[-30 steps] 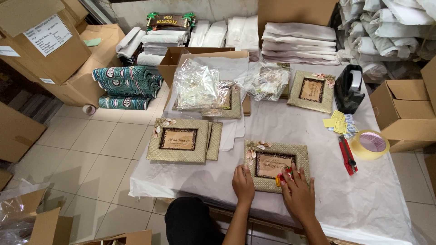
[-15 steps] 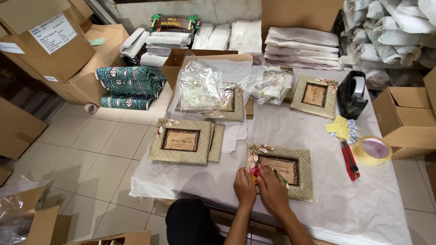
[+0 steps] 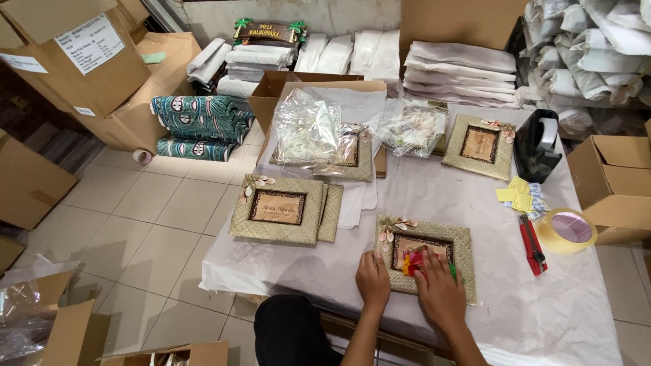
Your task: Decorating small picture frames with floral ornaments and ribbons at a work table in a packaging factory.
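— Woven frame (image 3: 426,259) lies flat on the paper-covered table (image 3: 475,203), right at the near edge in front of the person. Which step do you make it?

— Dressing the picture panel, I judge. The right hand (image 3: 441,295) lies palm down over the frame's lower right, fingers curled on a small red and yellow piece (image 3: 413,259) at the panel; a bit of green shows beside it. Whether it pinches that piece or only presses it, I cannot tell.

— And the left hand (image 3: 373,279)?

— Flat, fingers together, steadying the frame's left border; it grips nothing.

— Orientation?

— Long axis runs left to right, slightly turned clockwise; the shell cluster (image 3: 392,227) sits at the far left corner, so its top points away from the person.

— Next move?

— Likely seating the piece squarely while the left hand keeps the frame from sliding.
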